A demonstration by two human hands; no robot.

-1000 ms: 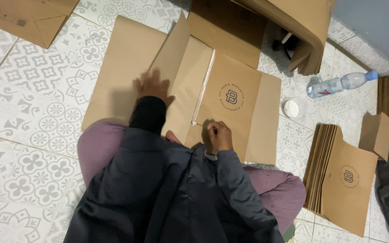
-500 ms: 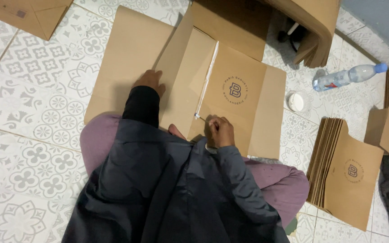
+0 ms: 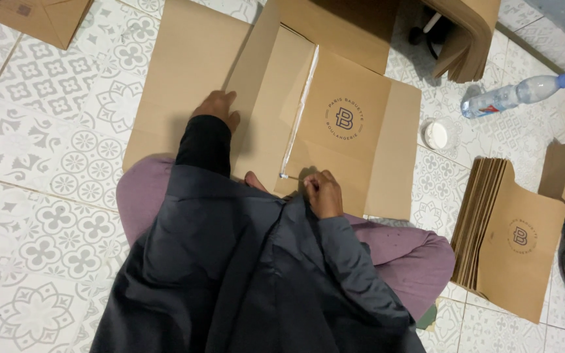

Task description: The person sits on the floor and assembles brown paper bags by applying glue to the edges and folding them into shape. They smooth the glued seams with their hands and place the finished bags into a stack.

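— On the tiled floor (image 3: 40, 170), what lies in front of the person?
— A flat brown paper bag (image 3: 335, 131), part unfolded. The left hand (image 3: 217, 108) presses open-palmed on its left flap; the right hand (image 3: 324, 193) pinches a thin white strip (image 3: 299, 108) at the near edge.
— And to the right?
— A stack of bags (image 3: 511, 242), a water bottle (image 3: 514, 95) and a small white lid (image 3: 435, 135).

1. Patterned grey-and-white tiles (image 3: 40, 163) are covering the floor.
2. A plastic bottle (image 3: 514, 95) is lying on its side near a small white lid (image 3: 435, 135).
3. A stack of brown bags (image 3: 511, 242) is sitting at the right.
4. Soft, even light is falling across the tiles.
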